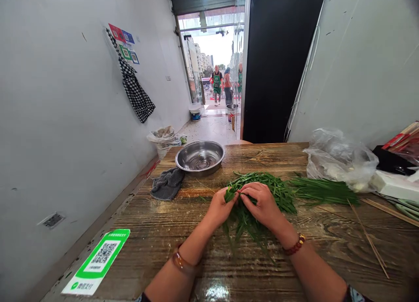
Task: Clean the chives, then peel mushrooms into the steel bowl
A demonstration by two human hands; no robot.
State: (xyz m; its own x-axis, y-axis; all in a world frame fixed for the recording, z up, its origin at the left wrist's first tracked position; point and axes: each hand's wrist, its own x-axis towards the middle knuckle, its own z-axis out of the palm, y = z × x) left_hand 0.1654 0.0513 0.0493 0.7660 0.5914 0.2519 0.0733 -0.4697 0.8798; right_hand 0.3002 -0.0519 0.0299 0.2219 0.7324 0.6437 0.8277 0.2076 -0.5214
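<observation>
My left hand [221, 207] is closed around a small bunch of long green leaves that look like Chinese chives, their folded ends poking up by the thumb. Close beside it, my right hand [261, 202] pinches at the same bunch, the fingertips of both hands almost meeting. Loose blades trail down below the hands toward the tabletop. Just behind and to the right lies a heap of chives [278, 193]. Farther right is a flatter, straighter bundle of chives [322, 190]. Whether a skewer sits between my fingers is hidden.
On the wooden table [157, 249] stand a steel basin [200, 158] and a grey cloth [167, 184] at the back left. Thin wooden skewers [369, 241], scissors [406, 206] and a plastic bag [340, 160] lie right. Beyond the doorway are people, one in a green apron [217, 83].
</observation>
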